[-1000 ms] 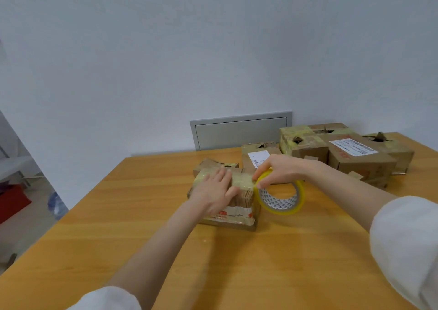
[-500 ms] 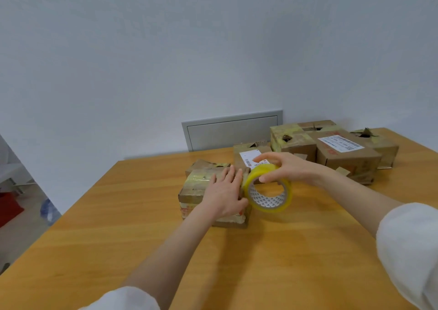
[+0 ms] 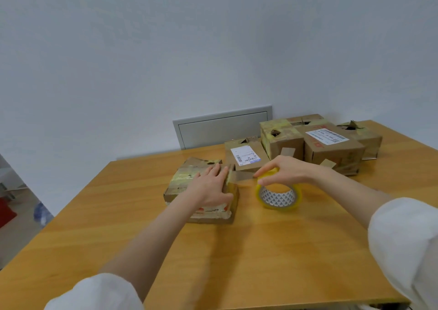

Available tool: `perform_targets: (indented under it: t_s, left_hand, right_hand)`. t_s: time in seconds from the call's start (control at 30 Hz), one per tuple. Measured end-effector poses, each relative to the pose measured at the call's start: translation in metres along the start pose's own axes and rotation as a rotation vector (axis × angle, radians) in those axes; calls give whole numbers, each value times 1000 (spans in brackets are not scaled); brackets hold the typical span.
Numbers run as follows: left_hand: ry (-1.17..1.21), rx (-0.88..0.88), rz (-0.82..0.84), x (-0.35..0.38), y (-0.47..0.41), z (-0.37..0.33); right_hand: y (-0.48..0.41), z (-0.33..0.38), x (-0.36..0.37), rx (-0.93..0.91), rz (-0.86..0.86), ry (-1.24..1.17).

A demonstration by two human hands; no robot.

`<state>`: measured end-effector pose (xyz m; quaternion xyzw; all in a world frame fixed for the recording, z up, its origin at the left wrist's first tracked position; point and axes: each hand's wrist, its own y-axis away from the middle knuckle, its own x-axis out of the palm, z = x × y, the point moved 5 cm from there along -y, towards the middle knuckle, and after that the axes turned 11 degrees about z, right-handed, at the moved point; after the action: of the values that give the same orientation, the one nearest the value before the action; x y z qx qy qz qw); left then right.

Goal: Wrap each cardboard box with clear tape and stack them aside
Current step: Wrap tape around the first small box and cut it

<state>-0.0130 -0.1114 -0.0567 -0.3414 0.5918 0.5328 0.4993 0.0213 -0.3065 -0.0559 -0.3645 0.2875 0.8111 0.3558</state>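
Right hand (image 3: pixel 288 171) has pulled yellow-rimmed clear tape roll (image 3: pixel 279 194) away from worn brown cardboard box (image 3: pixel 189 186), fingers curled gripping roll; left hand (image 3: pixel 211 187) presses flat, fingers straight, on box top.

Yellow-tinted tape roll (image 3: pixel 277 196), white core patterned with grey triangles; brown cardboard box (image 3: pixel 187 179) with red print low on its side; honey-orange wood-grain tabletop (image 3: pixel 260 250); white sleeves (image 3: pixel 403 238)

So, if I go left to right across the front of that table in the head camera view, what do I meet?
Cardboard box, with the left hand pressing flat on it → strip of tape → yellow tape roll, gripped by the right hand.
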Motion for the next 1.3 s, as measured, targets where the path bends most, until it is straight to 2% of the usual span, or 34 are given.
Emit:
perform_targets:
  t_s: [0.1, 0.23, 0.37, 0.43, 0.63, 0.77, 0.9, 1.07, 1.2, 1.3]
  left_hand:
    - [46, 27, -33, -11, -2, -7]
    - [-22, 26, 8, 2, -10, -13]
    - [-23, -10, 1, 5, -10, 6]
    - [-18, -36, 0, 6, -6, 18]
    - [-16, -97, -7, 12, 2, 37]
    - [-9, -109, -21, 13, 2, 37]
    - [-9, -105, -39, 14, 5, 44]
    - [-5, -90, -34, 17, 7, 47]
    - [-12, -89, -35, 17, 6, 47]
    - [-21, -101, -29, 16, 6, 45]
  right_hand:
    - [-4, 0, 1, 26, -9, 15]
    - [-7, 0, 0, 56, -23, 55]
    - [-9, -1, 3, 91, 9, -114]
    - [-14, 5, 6, 90, -9, -118]
    - [-26, 35, 1, 50, -43, 16]
    - [-26, 36, 3, 95, -48, 68]
    - [-21, 27, 5, 186, -68, 268]
    - [-20, 29, 9, 204, -72, 244]
    - [-17, 35, 9, 273, -164, 424]
    - [-17, 35, 18, 325, -181, 441]
